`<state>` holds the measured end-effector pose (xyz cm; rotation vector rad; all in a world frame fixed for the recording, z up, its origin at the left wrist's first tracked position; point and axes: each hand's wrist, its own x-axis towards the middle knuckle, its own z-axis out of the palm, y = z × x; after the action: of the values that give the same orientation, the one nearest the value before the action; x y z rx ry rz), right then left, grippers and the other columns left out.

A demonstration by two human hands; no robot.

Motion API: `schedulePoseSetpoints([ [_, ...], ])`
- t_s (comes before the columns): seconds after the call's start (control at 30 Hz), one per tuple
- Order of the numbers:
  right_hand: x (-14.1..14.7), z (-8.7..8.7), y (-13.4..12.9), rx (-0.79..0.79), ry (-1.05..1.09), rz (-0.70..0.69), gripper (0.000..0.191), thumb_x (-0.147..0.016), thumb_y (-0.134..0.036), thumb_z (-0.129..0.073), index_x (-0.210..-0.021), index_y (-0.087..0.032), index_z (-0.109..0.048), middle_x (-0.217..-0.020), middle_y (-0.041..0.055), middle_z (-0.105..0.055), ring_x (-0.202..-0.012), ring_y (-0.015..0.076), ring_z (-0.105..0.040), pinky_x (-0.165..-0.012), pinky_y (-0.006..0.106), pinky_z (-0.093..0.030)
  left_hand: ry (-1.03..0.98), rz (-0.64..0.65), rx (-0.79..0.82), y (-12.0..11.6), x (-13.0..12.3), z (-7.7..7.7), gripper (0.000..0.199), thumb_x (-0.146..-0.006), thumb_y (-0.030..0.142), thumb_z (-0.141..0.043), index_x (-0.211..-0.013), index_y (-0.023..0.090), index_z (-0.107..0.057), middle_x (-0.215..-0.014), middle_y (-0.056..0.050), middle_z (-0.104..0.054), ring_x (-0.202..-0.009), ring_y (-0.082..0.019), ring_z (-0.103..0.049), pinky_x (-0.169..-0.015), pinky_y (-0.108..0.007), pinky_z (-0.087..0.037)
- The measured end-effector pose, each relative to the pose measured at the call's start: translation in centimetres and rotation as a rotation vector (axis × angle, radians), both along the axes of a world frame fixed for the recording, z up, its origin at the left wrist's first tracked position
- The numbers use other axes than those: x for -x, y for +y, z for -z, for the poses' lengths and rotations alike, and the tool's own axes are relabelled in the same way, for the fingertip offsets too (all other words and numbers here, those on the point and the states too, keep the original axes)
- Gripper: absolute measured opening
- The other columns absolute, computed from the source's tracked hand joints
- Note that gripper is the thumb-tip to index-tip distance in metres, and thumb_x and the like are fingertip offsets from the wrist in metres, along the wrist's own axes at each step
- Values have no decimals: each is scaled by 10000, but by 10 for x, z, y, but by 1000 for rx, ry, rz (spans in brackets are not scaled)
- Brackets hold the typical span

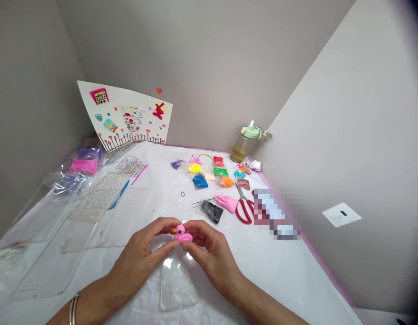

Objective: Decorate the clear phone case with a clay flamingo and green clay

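A small pink clay duck with an orange beak and a dark eye is held up between both hands. My left hand pinches it from the left with thumb and fingers. From the right, my right hand closes on it in the same way, the thumb at its lower edge. Below the hands a clear phone case lies on the white covered table; its upper end is partly hidden by the hands. A black clay packet and a pink clay packet lie beyond the right hand.
Red-handled scissors lie at the right, beside a blurred-out object. Several coloured clay packets and a bottle stand farther back. On the left are clear cases, a textured sheet and beads.
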<state>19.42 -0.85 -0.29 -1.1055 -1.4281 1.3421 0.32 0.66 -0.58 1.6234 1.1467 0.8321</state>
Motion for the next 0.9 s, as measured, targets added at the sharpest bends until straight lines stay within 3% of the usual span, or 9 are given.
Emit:
schedulePoseSetpoints([
  [0.2, 0, 1, 3, 0, -18, -4, 226, -871, -289, -712, -1089, -250, -670, -1061, 33, -735, -952, 197, -695, -834, 319, -553, -87, -12, 108, 3, 0, 0, 259, -901, 428, -654, -1122, 302, -609, -1091, -17, -711, -1081, -232, -669, -991, -398, -496],
  [0.43, -4, 9, 4, -231, -227, 28, 251, -864, -189, -693, -1092, -248, -606, -990, 23, -702, -871, 172, -661, -814, 319, -549, -190, -24, 175, 4, -1, 1, 279, -896, 432, -648, -1114, 265, -596, -954, -14, -702, -923, -193, -696, -849, -328, -554],
  [0.63, -7, 9, 2, -334, -418, 18, 302, -823, -150, -699, -1071, -254, -562, -977, 15, -679, -881, 185, -638, -807, 321, -521, -229, -31, 199, 7, -2, 4, 284, -900, 418, -644, -1125, 258, -582, -981, -21, -705, -966, -193, -689, -860, -320, -535],
  [0.9, -6, 7, 2, -467, -464, 26, 123, -921, -196, -637, -1032, -235, -603, -957, 45, -683, -860, 189, -653, -771, 297, -506, -283, -10, 228, 7, -1, 9, 300, -900, 415, -652, -1148, 263, -580, -1016, -25, -703, -998, -197, -690, -896, -332, -533],
])
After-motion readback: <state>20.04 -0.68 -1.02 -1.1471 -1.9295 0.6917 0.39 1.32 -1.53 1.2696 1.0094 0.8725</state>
